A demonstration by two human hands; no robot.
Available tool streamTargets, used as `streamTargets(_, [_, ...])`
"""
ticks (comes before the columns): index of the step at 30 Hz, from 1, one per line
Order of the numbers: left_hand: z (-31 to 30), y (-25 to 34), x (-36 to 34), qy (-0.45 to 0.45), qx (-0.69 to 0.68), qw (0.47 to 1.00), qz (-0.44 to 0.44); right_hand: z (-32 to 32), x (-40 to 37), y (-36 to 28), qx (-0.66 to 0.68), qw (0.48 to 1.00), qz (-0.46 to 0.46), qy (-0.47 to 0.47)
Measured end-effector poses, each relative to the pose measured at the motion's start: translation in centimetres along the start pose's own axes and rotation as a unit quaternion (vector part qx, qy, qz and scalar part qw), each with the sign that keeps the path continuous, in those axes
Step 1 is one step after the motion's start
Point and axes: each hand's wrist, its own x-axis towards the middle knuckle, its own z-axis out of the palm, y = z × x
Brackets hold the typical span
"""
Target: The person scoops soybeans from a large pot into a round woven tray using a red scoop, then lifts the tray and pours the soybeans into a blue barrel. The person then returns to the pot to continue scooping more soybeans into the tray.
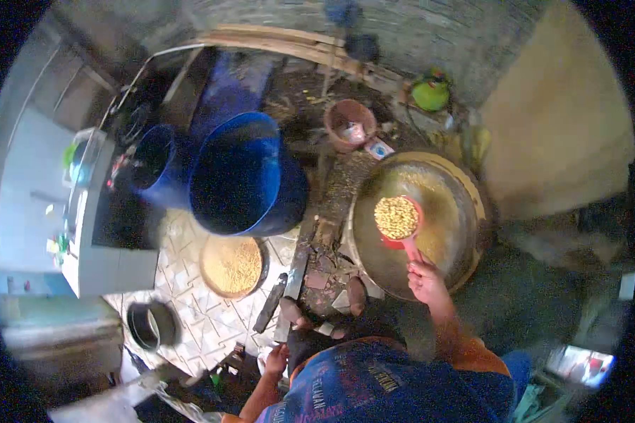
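My right hand [427, 282] is closed round the pink handle of a red scoop [410, 244]. Pale yellow beans [396, 217] are heaped in the scoop, which is above a large round pan [374, 264]. Cloudy liquid and more beans show inside that pan. Low beside my body, my left hand [276, 359] has its fingers curled in; whether anything is in them is too small to make out. A round basin of beans [233, 266] rests on the tiled floor to the left.
A big blue barrel [289, 190] stands left of centre, with a smaller blue barrel [155, 158] beside it. A brown bucket [349, 125] is behind the pan. An empty metal pot [152, 326] and dark wood [270, 303] lie on the floor.
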Motion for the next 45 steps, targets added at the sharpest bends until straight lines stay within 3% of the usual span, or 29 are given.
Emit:
streamTargets(4, [0.4,0.7,-1.5,0.069,0.003,0.997,-0.033,3.0,-0.9,0.1,-0.052,0.998,-0.017,-0.001])
streamTargets(6, [-0.9,-2.2,-1.2,0.015,-0.094,0.995,0.004,5.2,-1.0,1.2,-0.084,0.996,-0.011,-0.014])
streamTargets(9, [-2.5,-4.8,-1.1,0.067,-0.016,0.996,0.05,9.1,0.5,3.6,-0.144,0.988,0.016,-0.044])
streamTargets(10, [-2.8,-5.6,-1.3,0.079,-0.035,0.995,0.046,11.3,0.9,4.7,-0.148,0.988,0.025,-0.03])
streamTargets(12, [-3.9,-6.7,-1.4,0.091,-0.077,0.992,-0.049,14.7,2.7,7.2,-0.189,0.978,0.059,-0.06])
streamTargets(13, [-4.5,-10.3,0.0,0.1,-0.055,0.993,-0.043,15.8,3.9,8.6,-0.211,0.971,0.093,-0.069])
streamTargets(20, [-7.7,-9.2,-6.0,0.172,-0.191,0.963,-0.076,24.9,12.8,22.7,-0.292,0.916,0.239,-0.139])
streamTargets(24, [-9.9,-9.7,-7.9,0.204,-0.274,0.925,-0.164,29.8,18.3,31.6,-0.352,0.883,0.262,-0.164])
streamTargets(27, [-10.8,-12.2,-8.7,0.204,-0.286,0.929,-0.115,32.8,21.7,37.6,-0.47,0.836,0.24,-0.151])
streamTargets(29, [-11.2,-11.2,-9.7,0.215,-0.329,0.909,-0.139,33.7,24.7,41.1,-0.599,0.759,0.19,-0.168])
streamTargets(30, [-11.2,-11.7,-9.5,0.215,-0.334,0.907,-0.141,33.9,26.4,43.0,-0.602,0.756,0.193,-0.168])
streamTargets(32, [-11.1,-12.0,-9.5,0.284,-0.261,0.915,-0.122,34.0,29.2,46.2,-0.734,0.647,0.008,-0.207])
streamTargets(33, [-11.2,-11.3,-9.9,0.277,-0.304,0.901,-0.134,34.5,30.0,46.9,-0.736,0.644,0.011,-0.208])
streamTargets(35, [-11.0,-12.7,-9.7,0.254,-0.365,0.887,-0.123,37.0,30.1,47.6,-0.889,0.413,-0.078,-0.183])
streamTargets(37, [-10.9,-12.8,-9.6,0.221,-0.472,0.846,-0.113,39.0,30.2,48.0,-0.902,0.392,-0.068,-0.169])
streamTargets(39, [-11.0,-13.1,-9.4,0.223,-0.467,0.848,-0.112,40.3,30.7,48.5,-0.914,0.372,-0.059,-0.152])
streamTargets(41, [-11.2,-12.9,-9.1,0.224,-0.46,0.852,-0.111,41.3,31.1,48.8,-0.935,0.312,-0.077,-0.151])
streamTargets(45, [-11.6,-13.3,-8.6,0.222,-0.43,0.866,-0.128,43.8,29.7,48.0,-0.943,0.275,-0.086,-0.166])
